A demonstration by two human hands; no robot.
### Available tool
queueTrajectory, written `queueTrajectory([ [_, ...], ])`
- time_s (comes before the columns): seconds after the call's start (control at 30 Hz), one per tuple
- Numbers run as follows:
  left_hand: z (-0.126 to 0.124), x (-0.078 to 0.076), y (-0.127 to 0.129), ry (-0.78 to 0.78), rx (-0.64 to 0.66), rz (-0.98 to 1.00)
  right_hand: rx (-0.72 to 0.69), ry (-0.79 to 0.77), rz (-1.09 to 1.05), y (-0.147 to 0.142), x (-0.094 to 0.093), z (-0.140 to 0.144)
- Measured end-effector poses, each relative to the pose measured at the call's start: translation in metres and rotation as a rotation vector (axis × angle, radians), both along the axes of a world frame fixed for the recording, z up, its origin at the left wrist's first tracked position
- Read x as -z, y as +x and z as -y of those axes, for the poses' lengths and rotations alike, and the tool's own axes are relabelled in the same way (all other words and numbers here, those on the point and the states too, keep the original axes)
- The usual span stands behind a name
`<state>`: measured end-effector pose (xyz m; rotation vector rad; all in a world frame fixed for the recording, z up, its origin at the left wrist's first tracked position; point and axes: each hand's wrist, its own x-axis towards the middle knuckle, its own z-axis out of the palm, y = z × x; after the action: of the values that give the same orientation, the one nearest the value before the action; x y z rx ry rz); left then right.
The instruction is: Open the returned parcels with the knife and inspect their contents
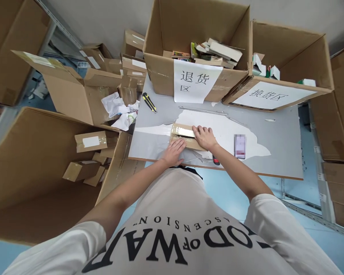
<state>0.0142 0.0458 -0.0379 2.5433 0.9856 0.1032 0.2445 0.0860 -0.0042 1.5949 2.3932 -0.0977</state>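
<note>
Hands on oblong cardboard box, glossy tape

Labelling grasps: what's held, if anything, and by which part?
Small cardboard box on the table: left hand at its near-left corner, right hand over its right end. Firm grip or mere contact: can't tell.

a head camera looks forward and down at the nearby table.
</note>
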Motion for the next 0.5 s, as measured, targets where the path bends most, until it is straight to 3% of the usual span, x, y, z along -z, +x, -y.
queueTrajectory([
  [0.17, 0.002, -0.001, -0.002, -0.002, 0.023, -0.013, 0.003, -0.136, -0.027, 0.007, -0.017, -0.018],
  [0.27, 0.005, -0.004, -0.004, -0.012, 0.036, -0.035, 0.141, -0.172, -0.164, 0.025, -0.023, -0.040],
  [0.4, 0.008, -0.007, -0.006, -0.019, 0.048, -0.046, 0.494, -0.019, -0.341, 0.033, -0.008, -0.060],
  [0.5, 0.003, -0.010, -0.007, -0.016, 0.045, -0.033, 0.557, 0.149, -0.408, 0.024, 0.006, -0.054],
])
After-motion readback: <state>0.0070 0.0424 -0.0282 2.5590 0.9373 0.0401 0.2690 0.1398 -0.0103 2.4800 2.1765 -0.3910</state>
